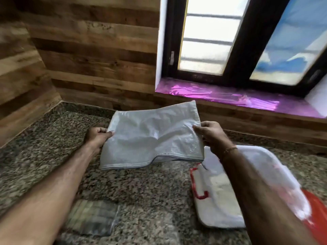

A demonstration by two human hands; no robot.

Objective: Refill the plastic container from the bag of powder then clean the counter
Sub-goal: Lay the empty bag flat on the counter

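Between the two hands, a white bag [152, 137] of woven plastic is spread out flat and nearly slack. Its surface has a fine grid weave with a faint sheen, it sags in soft folds across the middle, and its near edge is a stitched, layered hem that dips in a wave. The left hand [96, 136] grips the bag's left edge, fingers curled under and thumb pressed on top. The right hand [210, 133] pinches the right edge between thumb and fingertips, its other fingers loosely bent; a thin bracelet [230, 149] circles that wrist. Whether the hem touches the surface below cannot be told.

Under both hands runs the bench [141, 191], polished speckled granite in brown, grey and black. Below the right forearm, near that hand, lies the plastic container [221, 200], a translucent white rounded rectangle with a red latch [196, 188] on the side toward the left hand; it is blurred. Just beyond it, at the outer side of the right arm, shows a glossy red shape [316, 209]. Beneath the left forearm rests a checked grey-green packet [92, 216], flat and square.

Beyond the hands, wood-grain planks [97, 50] line the wall, and shiny purple foil [230, 98] covers the window sill.
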